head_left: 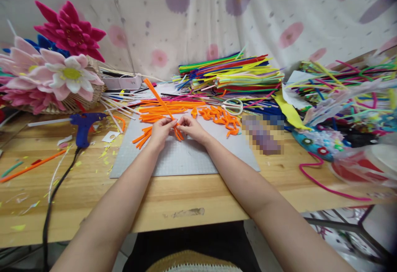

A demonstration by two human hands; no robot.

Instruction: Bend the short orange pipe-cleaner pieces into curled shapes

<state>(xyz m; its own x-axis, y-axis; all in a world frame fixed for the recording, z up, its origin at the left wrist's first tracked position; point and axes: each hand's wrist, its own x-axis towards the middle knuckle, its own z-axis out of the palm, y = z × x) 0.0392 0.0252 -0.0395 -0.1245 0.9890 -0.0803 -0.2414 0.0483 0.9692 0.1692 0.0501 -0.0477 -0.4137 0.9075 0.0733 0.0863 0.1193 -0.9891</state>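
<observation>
Orange pipe cleaners (pixel 159 97) are pinched between my two hands above a grey cutting mat (pixel 186 162). My left hand (pixel 161 132) has its fingers closed on them, with long ends rising up and to the left. Close beside it, my right hand (pixel 192 128) pinches the same pipe cleaners where short ends point down. Behind and left of my hands lie more straight orange pipe cleaners (pixel 150 117) on the mat. To the right is a cluster of bent orange pieces (pixel 217 116). Exactly how the held strands cross is partly hidden by my fingers.
A blue glue gun (pixel 85 127) with a black cord (pixel 56 193) lies at left, near a basket of felt-like flowers (pixel 66 73). White-handled scissors (pixel 233 106) rest behind the mat. Colourful pipe cleaner bundles (pixel 235 73) are piled at the back. A plastic-wrapped tub (pixel 366 164) stands right.
</observation>
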